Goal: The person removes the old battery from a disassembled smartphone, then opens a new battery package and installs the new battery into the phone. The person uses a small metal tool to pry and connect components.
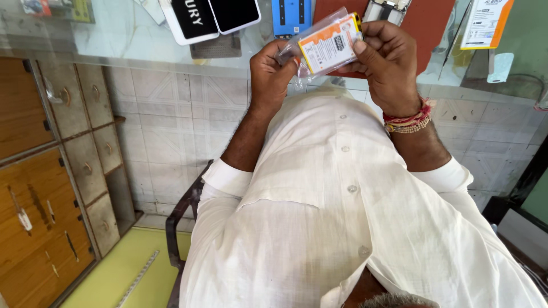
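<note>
Both hands grip 1 flat phone battery (330,44), white and orange with a yellow edge, sealed in a clear plastic sleeve. The battery sits at the far side of the scene, raised just above the glass counter (114,40) and in front of a red mat (434,23).

The left hand (269,71) pinches the left end of the sleeve, fingers curled around the loose plastic; this grip appears to steady the packet. The right hand (388,65) closes on the right end, thumb pressed on the printed face and fingers wrapped behind. Held from both ends, the label faces the camera, a position suited to reading it or opening the sleeve. Neither hand is free.

Items on the counter, counted:
- 2 phones (208,17) at far left, lying face up, 1 overlapping the other.
- 1 blue flat tool or holder (291,17) beside them.
- 1 further device (385,8) on the red mat, partly hidden by the packet.
- 1 white and orange card package (485,23) at far right.

The right wrist carries red thread bands (408,121) and 1 beaded band. Wooden drawers (85,131) stand at left below the counter. A white shirt (342,217) fills the near view.
</note>
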